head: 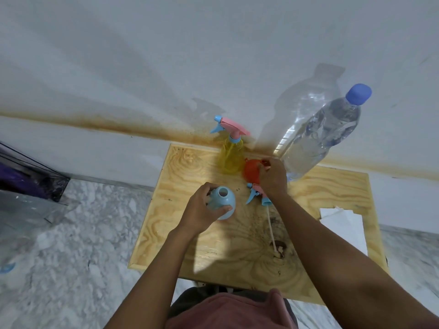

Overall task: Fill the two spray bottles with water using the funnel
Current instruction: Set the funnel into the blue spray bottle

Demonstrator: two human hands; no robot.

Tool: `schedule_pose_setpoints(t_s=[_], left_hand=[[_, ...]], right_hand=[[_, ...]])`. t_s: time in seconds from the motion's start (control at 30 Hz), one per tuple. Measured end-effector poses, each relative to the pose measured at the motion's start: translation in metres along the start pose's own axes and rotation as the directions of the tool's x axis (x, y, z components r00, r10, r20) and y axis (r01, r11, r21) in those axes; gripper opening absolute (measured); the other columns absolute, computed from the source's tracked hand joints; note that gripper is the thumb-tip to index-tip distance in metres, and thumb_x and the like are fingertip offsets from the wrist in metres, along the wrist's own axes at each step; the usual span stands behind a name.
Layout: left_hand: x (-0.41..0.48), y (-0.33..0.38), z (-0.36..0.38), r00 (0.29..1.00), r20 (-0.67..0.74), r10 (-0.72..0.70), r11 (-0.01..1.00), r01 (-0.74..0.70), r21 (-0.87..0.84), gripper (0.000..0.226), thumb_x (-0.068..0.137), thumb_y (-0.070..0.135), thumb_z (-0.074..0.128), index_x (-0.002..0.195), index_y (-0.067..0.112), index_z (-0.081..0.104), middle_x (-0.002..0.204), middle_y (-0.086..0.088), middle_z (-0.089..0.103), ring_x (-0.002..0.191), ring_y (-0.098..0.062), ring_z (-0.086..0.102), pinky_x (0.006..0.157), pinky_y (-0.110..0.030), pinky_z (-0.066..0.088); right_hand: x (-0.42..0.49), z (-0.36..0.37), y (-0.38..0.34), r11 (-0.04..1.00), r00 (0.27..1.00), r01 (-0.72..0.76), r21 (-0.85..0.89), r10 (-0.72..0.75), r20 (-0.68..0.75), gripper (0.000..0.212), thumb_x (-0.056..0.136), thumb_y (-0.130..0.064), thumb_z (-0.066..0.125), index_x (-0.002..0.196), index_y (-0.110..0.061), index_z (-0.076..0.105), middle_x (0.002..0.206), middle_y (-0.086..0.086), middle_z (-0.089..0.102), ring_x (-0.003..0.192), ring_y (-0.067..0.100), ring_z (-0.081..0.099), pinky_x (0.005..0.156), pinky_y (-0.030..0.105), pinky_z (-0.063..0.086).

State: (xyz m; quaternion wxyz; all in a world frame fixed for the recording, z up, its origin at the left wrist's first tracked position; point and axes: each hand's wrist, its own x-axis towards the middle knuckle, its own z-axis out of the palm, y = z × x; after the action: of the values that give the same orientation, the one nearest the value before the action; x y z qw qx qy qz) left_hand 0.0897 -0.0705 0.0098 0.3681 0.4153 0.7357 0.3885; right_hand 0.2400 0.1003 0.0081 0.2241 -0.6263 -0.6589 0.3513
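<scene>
Setting: plain indoor room, apparently domestic. Evidence: grey-white marble-pattern floor (71, 245); white painted wall (166, 55) with a rust-brown stain (118, 128) along its base. Small plywood table (180, 167) stands against the far wall.

Your blue spray bottle (224, 203) stands uncapped, its trigger head (255, 189) lying beside it. Behind, you have the yellow spray bottle (231, 155), head on, the orange funnel (250, 173) and the capped water bottle (323, 136).
</scene>
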Motion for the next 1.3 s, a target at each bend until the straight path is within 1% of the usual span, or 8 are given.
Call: schedule_pose_setpoints(t_s=[0.2,0.4,0.57,0.7,0.83,0.9,1.17,1.3], left_hand=[[-0.006,0.002,0.001,1.0,-0.009,0.023,0.999,-0.023,0.023,0.053,0.072,0.038,0.085,0.117,0.033,0.056,0.114,0.02,0.061,0.106,0.002,0.055,0.081,-0.016,0.045],[-0.011,0.005,0.0,0.999,0.006,0.048,0.998,-0.048,0.048,0.079,0.075,0.044,0.083,0.141,0.029,0.043,0.14,0.009,0.048,0.124,-0.008,0.048,0.094,-0.024,0.042],[-0.019,0.027,-0.019,0.987,-0.018,0.162,0.986,-0.162,0.037,0.092,0.077,0.044,0.081,0.152,0.032,0.03,0.153,0.006,0.036,0.136,-0.011,0.04,0.108,-0.032,0.04],[-0.03,0.057,-0.046,0.947,-0.089,0.31,0.949,-0.314,-0.032,0.068,0.084,0.034,0.076,0.141,0.047,0.04,0.139,0.025,0.045,0.13,-0.005,0.048,0.102,-0.025,0.043],[-0.039,0.077,-0.068,0.898,-0.142,0.417,0.9,-0.429,-0.07,0.031,0.087,0.028,0.072,0.118,0.029,0.069,0.111,0.016,0.069,0.102,-0.008,0.067,0.092,-0.031,0.055],[-0.039,0.081,-0.074,0.888,-0.158,0.432,0.894,-0.445,-0.055,0.015,0.089,0.018,0.072,0.103,0.019,0.077,0.097,0.018,0.071,0.091,-0.001,0.068,0.084,-0.023,0.055],[-0.033,0.08,-0.07,0.925,-0.224,0.307,0.942,-0.329,-0.066,0.01,0.09,0.017,0.07,0.087,0.022,0.078,0.083,0.012,0.072,0.083,-0.015,0.07,0.078,-0.04,0.06],[-0.031,0.082,-0.067,0.949,-0.25,0.191,0.962,-0.232,-0.147,0.011,0.091,0.015,0.07,0.084,0.022,0.076,0.081,0.008,0.074,0.07,-0.01,0.072,0.071,-0.034,0.062]], right_hand=[[-0.039,-0.025,-0.002,0.997,0.988,0.06,0.049,-0.052,-0.146,0.024,0.096,-0.03,0.056,0.116,-0.02,0.064,0.118,-0.001,0.062,0.105,0.017,0.059,0.085,0.029,0.043],[-0.064,-0.059,-0.03,0.953,0.962,0.268,0.143,-0.258,-0.086,0.023,0.094,-0.02,0.062,0.115,-0.014,0.068,0.102,-0.008,0.065,0.085,-0.003,0.059,0.074,-0.003,0.037],[-0.075,-0.071,-0.054,0.936,0.964,0.244,0.255,-0.263,0.046,0.023,0.095,-0.02,0.06,0.113,-0.01,0.071,0.103,-0.007,0.068,0.094,0.004,0.064,0.088,0.017,0.05],[-0.085,-0.068,-0.071,0.908,0.951,0.081,0.412,-0.194,0.24,0.019,0.098,-0.023,0.056,0.099,-0.014,0.073,0.104,0.005,0.071,0.094,0.021,0.067,0.081,0.032,0.058],[-0.097,-0.059,-0.084,0.85,0.928,-0.067,0.523,-0.14,0.347,0.022,0.098,-0.028,0.057,0.106,-0.014,0.072,0.101,0.011,0.072,0.086,0.02,0.067,0.069,0.027,0.058],[-0.102,-0.055,-0.087,0.848,0.921,-0.08,0.524,-0.138,0.364,0.025,0.098,-0.031,0.058,0.109,-0.014,0.072,0.104,0.013,0.072,0.087,0.019,0.067,0.068,0.027,0.057],[-0.109,-0.06,-0.087,0.783,0.859,-0.26,0.565,-0.079,0.506,0.038,0.096,-0.048,0.054,0.115,-0.018,0.068,0.092,0.011,0.068,0.085,0.021,0.068,0.076,0.031,0.056],[-0.116,-0.071,-0.075,0.824,0.841,-0.135,0.551,-0.198,0.503,0.028,0.096,-0.027,0.062,0.12,-0.015,0.066,0.097,0.011,0.074,0.088,0.021,0.073,0.079,0.031,0.059]])
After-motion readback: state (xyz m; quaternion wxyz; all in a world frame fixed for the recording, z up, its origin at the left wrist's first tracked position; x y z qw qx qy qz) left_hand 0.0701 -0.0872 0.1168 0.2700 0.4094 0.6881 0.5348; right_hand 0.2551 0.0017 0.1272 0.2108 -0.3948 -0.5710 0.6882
